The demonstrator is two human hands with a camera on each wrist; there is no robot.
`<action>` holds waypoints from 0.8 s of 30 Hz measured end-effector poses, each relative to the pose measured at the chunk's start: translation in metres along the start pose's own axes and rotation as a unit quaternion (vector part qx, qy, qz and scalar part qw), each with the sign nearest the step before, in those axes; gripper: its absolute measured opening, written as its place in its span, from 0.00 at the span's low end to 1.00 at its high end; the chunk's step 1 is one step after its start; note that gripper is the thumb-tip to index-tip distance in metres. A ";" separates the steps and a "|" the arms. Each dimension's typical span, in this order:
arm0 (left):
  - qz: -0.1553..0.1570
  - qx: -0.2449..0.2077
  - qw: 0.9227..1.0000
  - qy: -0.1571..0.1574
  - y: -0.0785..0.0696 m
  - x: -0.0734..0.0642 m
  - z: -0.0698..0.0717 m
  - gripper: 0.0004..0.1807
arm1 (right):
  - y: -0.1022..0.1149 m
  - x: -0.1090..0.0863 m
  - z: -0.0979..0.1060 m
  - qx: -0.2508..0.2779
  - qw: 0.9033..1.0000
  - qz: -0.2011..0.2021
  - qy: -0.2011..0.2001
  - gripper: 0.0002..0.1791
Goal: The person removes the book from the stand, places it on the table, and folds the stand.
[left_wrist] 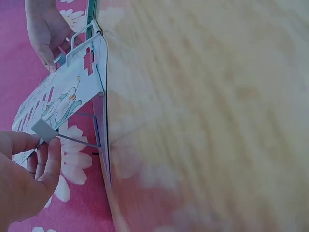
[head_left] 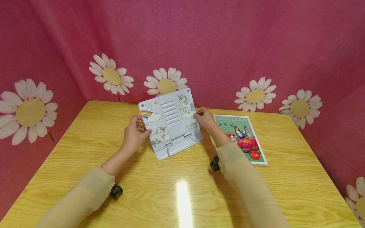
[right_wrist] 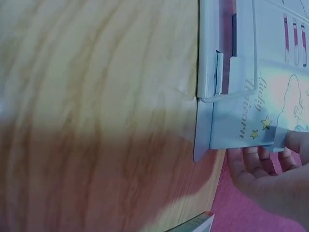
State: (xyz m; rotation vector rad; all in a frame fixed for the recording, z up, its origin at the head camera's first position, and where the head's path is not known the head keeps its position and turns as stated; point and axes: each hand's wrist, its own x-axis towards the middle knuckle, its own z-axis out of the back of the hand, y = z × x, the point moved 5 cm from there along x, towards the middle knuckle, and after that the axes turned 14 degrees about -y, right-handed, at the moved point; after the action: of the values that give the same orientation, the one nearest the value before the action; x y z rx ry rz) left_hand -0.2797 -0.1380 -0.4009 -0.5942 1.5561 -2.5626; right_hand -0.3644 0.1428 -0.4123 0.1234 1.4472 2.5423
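A white book stand (head_left: pixel 171 125) printed with unicorns, clouds and a rainbow stands on the table, its slotted panel leaning back above a base plate. My left hand (head_left: pixel 135 133) grips the panel's left edge; in the left wrist view its thumb and fingers pinch near a small white side tab (left_wrist: pixel 44 130). On the right edge, my right hand (head_left: pixel 206 118) holds the panel, thumb in front and fingers behind. A wire page holder (right_wrist: pixel 255 48) rises at the stand's front lip. Behind the panel, thin wire struts (left_wrist: pixel 79 141) reach down to the base.
A green-covered book (head_left: pixel 248 139) with a butterfly and a red flower lies right of the stand, partly under my right forearm. Pink cloth (head_left: pixel 199 47) with white daisies hangs behind the wooden table (head_left: pixel 159 196). Light glares off the tabletop in front.
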 end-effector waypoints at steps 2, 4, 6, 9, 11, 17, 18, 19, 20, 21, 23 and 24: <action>-0.002 0.002 1.000 0.002 -0.001 0.000 0.001 0.27 | 0.001 -0.002 0.000 -0.001 1.000 0.019 -0.009 0.13; -0.003 0.002 1.000 0.004 -0.002 0.002 0.003 0.28 | 0.003 -0.006 0.000 -0.001 0.999 0.044 -0.019 0.16; -0.007 0.002 1.000 0.006 -0.004 0.005 0.005 0.29 | 0.006 -0.011 -0.001 -0.006 0.997 0.076 -0.030 0.22; -0.016 -0.003 1.000 0.009 -0.008 0.010 0.008 0.33 | 0.010 -0.020 -0.005 -0.015 0.991 0.126 -0.038 0.32; -0.023 -0.010 1.000 0.013 -0.010 0.013 0.010 0.36 | 0.013 -0.026 -0.007 -0.026 0.986 0.156 -0.044 0.39; -0.035 -0.054 0.998 0.016 -0.015 0.024 0.013 0.41 | 0.014 -0.039 -0.014 -0.060 0.982 0.173 -0.041 0.51; -0.037 -0.062 0.997 0.016 -0.015 0.025 0.014 0.41 | 0.014 -0.040 -0.015 -0.065 0.983 0.168 -0.038 0.51; -0.043 -0.065 0.997 0.016 -0.017 0.026 0.014 0.41 | 0.015 -0.041 -0.015 -0.068 0.984 0.162 -0.034 0.51; -0.048 -0.069 0.996 0.016 -0.018 0.027 0.015 0.41 | 0.015 -0.042 -0.016 -0.070 0.984 0.158 -0.033 0.52; -0.053 -0.070 0.996 0.016 -0.019 0.029 0.015 0.40 | 0.016 -0.043 -0.016 -0.071 0.985 0.152 -0.031 0.52; -0.060 -0.064 0.996 0.017 -0.020 0.030 0.016 0.39 | 0.017 -0.043 -0.017 -0.073 0.986 0.149 -0.032 0.52; -0.061 -0.063 0.996 0.018 -0.021 0.030 0.016 0.38 | 0.018 -0.043 -0.017 -0.074 0.986 0.149 -0.032 0.53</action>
State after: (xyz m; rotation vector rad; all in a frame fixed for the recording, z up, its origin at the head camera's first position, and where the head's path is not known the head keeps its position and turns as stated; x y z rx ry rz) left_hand -0.2988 -0.1497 -0.3681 -0.6786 1.7556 -2.5892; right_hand -0.3276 0.1099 -0.4043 0.4226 1.2949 2.8405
